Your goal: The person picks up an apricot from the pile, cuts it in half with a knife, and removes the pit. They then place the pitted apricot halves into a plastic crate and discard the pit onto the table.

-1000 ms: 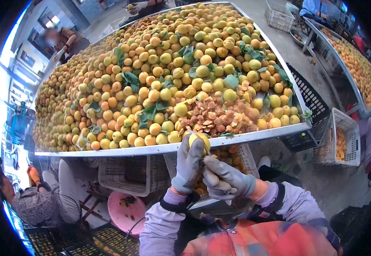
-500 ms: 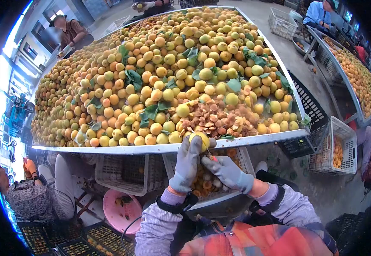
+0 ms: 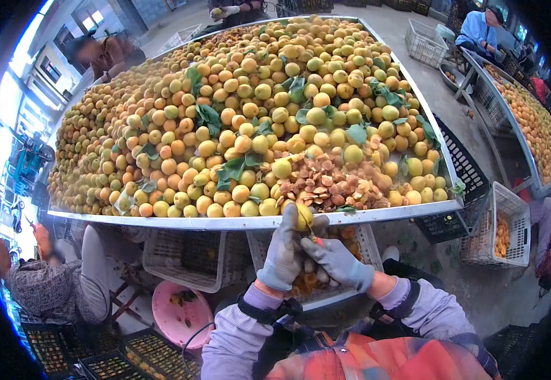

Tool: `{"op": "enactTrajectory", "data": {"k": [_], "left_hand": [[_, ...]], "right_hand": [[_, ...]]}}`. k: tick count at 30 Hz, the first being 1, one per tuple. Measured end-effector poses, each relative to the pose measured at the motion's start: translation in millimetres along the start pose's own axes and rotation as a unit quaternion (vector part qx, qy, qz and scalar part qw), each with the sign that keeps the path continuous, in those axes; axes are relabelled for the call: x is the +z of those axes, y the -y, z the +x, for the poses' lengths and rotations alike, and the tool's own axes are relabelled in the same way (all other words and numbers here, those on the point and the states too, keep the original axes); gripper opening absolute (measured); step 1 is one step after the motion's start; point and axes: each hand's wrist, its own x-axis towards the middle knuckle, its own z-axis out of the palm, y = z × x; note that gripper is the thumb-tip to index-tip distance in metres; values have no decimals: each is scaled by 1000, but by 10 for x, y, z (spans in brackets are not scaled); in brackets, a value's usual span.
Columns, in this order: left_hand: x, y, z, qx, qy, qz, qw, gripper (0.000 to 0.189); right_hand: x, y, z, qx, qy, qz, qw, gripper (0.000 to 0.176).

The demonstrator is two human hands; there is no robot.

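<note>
My gloved left hand (image 3: 283, 253) is closed round a yellow apricot (image 3: 303, 219) just at the near rim of the table. In my gloved right hand (image 3: 339, 261) is a small red-handled knife (image 3: 317, 240), mostly hidden by the fingers. Its thin metal end meets the lower side of the apricot. Beyond my hands, a pile of brown pits and orange scraps (image 3: 332, 182) lies among whole apricots (image 3: 225, 136) and green leaves. Below them stands a white crate (image 3: 369, 248) with apricot pieces inside, partly covered by my hands.
The table's metal rim (image 3: 225, 223) runs in front of me. A grey crate (image 3: 183, 266) and a pink basin (image 3: 180, 313) stand at left, near a seated person (image 3: 50, 285). At right are a white crate (image 3: 510, 221) and another fruit table (image 3: 522, 120). Other people work farther off.
The view has shifted slightly. Both hands keep hold of the apricot and knife, and the apricot sits turned a little in the left fingers. The person at far left leans lower.
</note>
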Motion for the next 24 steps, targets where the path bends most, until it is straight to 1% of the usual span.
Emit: {"op": "enactTrajectory", "data": {"k": [2,3,5,6,7,9,10,11,12,13,14,15,17,18,19,20,21,22,24], "left_hand": [[-92,50,129,77,-22,1,997,46],[-81,19,133,80,-21,2,997,46],[-38,-75,116,138,-29,-44,989,40],[68,-113,85,183,-76,35,980,38],[111,-92,67,181,-74,39,980,38],[193,11,24,262,-10,183,948,41],[251,59,-14,238,-6,194,952,44],[273,63,19,231,4,197,953,44],[265,39,52,354,10,369,859,44],[257,40,74,461,16,520,719,44],[252,112,81,447,-5,509,736,48],[269,110,65,444,0,511,736,48],[311,48,13,438,-53,574,689,55],[315,23,0,438,-52,576,688,55],[314,-2,-12,443,-46,606,659,54],[312,-20,-26,447,-42,634,629,53],[316,-29,-44,446,-43,635,629,53],[322,-34,-61,437,-52,643,627,53],[288,-17,-54,427,-59,652,623,52]], "right_hand": [[11,-159,52,-136,-17,38,990,24],[17,-108,-20,-139,-16,36,989,24],[38,26,-220,-159,-49,140,976,25],[-44,97,-217,-155,-71,175,970,30],[-64,311,-323,-119,-148,81,979,38],[-332,177,-143,-214,-145,99,961,44],[-432,129,-71,-200,-104,129,966,47],[-489,15,70,-201,-114,137,963,47],[-506,-102,258,-321,-164,45,932,47],[-474,-121,317,-429,-210,-51,877,47],[-463,-126,273,-397,-179,-27,900,47],[-426,-81,194,-362,-151,-4,920,48],[-334,28,144,-315,-97,94,939,45],[-312,17,195,-393,-139,26,908,42],[-281,30,227,-463,-192,-41,865,40],[-279,33,179,-428,-193,-12,883,36],[-237,106,116,-391,-192,16,900,33],[-208,101,141,-391,-190,17,900,33],[-149,72,221,-323,-167,175,915,28]]}}
